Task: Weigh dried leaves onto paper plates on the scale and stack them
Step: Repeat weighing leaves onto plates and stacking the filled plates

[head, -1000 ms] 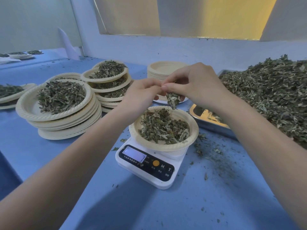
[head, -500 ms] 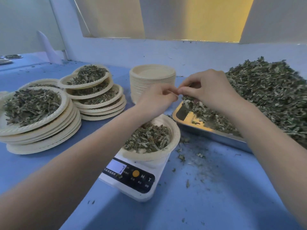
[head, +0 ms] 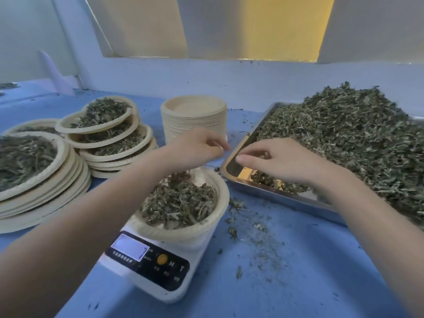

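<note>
Paper plate [head: 221, 198] on scale [head: 149, 267]: leaves | steel tray [head: 286, 198]: leaf heap (right hand [head: 275, 161] fingers loosely spread) | left hand [head: 199, 150] curled, grip unclear

From the scale [head: 151, 262], bare blue table [head: 286, 283] lies open toward 5 o'clock, while filled plate stacks [head: 68, 161] block 10, the empty plate stack [head: 195, 118] 12, and the heaped tray [head: 286, 198] 2.

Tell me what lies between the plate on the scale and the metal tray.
In the head view, only a strip of blue table with scattered leaf crumbs separates the plate on the scale from the metal tray.
</note>
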Tool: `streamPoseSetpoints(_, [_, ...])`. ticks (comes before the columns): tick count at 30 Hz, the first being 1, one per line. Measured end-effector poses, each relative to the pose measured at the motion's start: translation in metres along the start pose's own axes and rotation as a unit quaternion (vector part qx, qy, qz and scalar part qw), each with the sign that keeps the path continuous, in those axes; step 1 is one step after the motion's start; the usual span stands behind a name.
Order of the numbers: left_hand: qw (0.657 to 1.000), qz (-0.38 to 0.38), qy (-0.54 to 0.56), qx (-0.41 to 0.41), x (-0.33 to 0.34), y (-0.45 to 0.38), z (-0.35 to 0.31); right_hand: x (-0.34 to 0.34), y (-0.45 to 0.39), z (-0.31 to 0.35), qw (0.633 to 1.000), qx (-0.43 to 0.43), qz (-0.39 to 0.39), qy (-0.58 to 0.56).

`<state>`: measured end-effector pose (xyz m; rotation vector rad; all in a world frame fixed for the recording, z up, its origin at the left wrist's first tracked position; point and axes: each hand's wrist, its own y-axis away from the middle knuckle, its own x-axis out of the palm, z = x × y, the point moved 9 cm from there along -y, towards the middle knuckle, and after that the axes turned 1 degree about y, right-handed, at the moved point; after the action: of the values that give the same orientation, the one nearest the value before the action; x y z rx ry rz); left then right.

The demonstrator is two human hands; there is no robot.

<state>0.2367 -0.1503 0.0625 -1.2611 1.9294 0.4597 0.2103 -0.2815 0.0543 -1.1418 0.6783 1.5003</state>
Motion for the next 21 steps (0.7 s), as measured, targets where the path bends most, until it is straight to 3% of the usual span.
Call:
streamPoseSetpoints(4, [0.995, -0.082, 0.016, -0.053, -0.04, 0.043, 0.05, 0.049, 0.008, 0.035, 0.979, -0.046, 0.198, -0.029])
streamPoseSetpoints(6, [0.99, -0.104, 0.022, -0.094, -0.051, 0.064, 0.077, 0.064, 0.009, 0.05, 0.969, -0.087, 0.233, -0.006])
streamPoseSetpoints(10, [0.976, -0.125, 0.048, -0.169, -0.061, 0.094, 0.116, 0.07, 0.005, 0.062, 0.97, -0.118, 0.212, 0.021])
streamPoseSetpoints(15, [0.977, -0.095, 0.078, -0.172, -0.053, 0.105, 0.117, 0.067, 0.003, 0.073, 0.972, -0.112, 0.203, -0.048])
streamPoseSetpoints(21, [0.97, -0.192, 0.061, -0.138, -0.115, 0.12, 0.101, 0.044, -0.018, 0.112, 0.974, -0.136, 0.168, -0.067])
